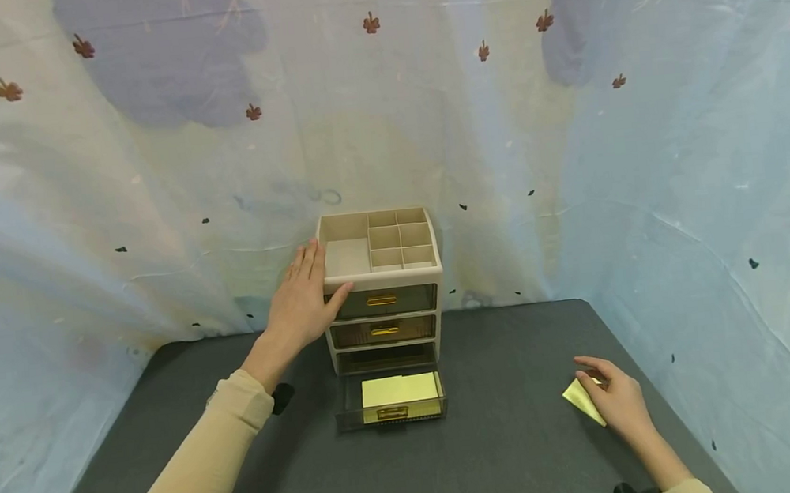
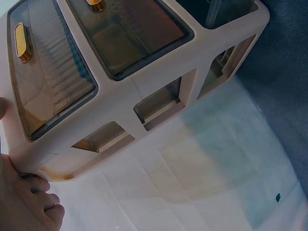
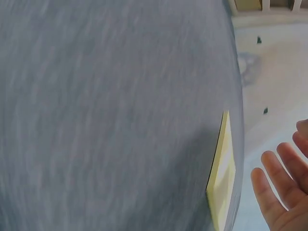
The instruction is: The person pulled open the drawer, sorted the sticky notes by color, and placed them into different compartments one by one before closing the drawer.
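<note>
A cream desktop organizer (image 1: 380,280) with smoky drawers stands near the back of the table. My left hand (image 1: 298,298) rests against its upper left side, with the thumb spread toward the front; in the left wrist view, fingers (image 2: 36,192) touch the lower left corner of its frame. The bottom drawer (image 1: 349,420) is pulled out, and yellow sticky notes (image 1: 400,389) lie in it. At the right, my right hand (image 1: 620,399) is over a yellow sticky note pad (image 3: 222,168). The right wrist view shows its visible fingers spread apart from the pad; the thumb is outside that view.
Compartments (image 1: 385,237) divide the organizer's top. Two drawers with gold handles (image 1: 382,300) are closed above the bottom one. A dark cloth (image 1: 511,418) covers the table. Patterned curtains (image 1: 512,132) hang behind and at the sides.
</note>
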{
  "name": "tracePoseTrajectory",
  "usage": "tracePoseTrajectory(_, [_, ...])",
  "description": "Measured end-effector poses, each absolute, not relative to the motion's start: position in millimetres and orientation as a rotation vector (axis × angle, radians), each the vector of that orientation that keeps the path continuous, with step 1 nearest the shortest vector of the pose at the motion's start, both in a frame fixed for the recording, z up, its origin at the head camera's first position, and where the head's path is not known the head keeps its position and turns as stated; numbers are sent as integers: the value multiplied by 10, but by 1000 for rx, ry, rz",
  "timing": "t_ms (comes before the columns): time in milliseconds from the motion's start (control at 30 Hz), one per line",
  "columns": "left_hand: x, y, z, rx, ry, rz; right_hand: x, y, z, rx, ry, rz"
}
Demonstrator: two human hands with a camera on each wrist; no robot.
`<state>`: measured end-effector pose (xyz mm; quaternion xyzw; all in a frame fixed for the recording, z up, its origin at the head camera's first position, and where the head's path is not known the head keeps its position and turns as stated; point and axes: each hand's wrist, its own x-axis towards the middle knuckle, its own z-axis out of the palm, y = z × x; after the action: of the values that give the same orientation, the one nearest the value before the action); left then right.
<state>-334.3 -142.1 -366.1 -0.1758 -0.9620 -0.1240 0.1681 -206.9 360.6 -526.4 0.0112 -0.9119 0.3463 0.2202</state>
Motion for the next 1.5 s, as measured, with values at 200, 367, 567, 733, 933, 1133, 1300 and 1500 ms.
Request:
tracePoseTrajectory(200, [-3355,-1432,-3669,-500,-2736,-351,-2070,3815,-5301,10,-2588,884])
tracePoseTrajectory(367, [-3352,-1432,-3667,-498,-2740,-345,-2077,3956,-5319,22,-2664,865])
tracePoseTrajectory(567, [-3343,-1426,-3655,-501,-2739,-353,-2100,4096,-5374,32,-2731,795])
tracePoseTrajectory(733, [-3336,-1426,-3653,-501,-2734,-351,-2128,4175,-5415,42,-2794,709])
tracePoseTrajectory(933, [-3343,-1426,-3668,-497,-2737,-351,-2144,4203,-5413,57,-2844,695])
tracePoseTrajectory(1133, [-3352,-1426,-3675,-498,-2728,-359,-2150,4188,-5413,80,-2828,668])
tracePoseTrajectory(1300, [-3348,-1428,-3679,-494,-2731,-370,-2143,4173,-5437,91,-2805,668])
tracePoseTrajectory(1500, [-3344,-1424,-3679,-490,-2729,-365,-2142,4173,-5483,98,-2781,684])
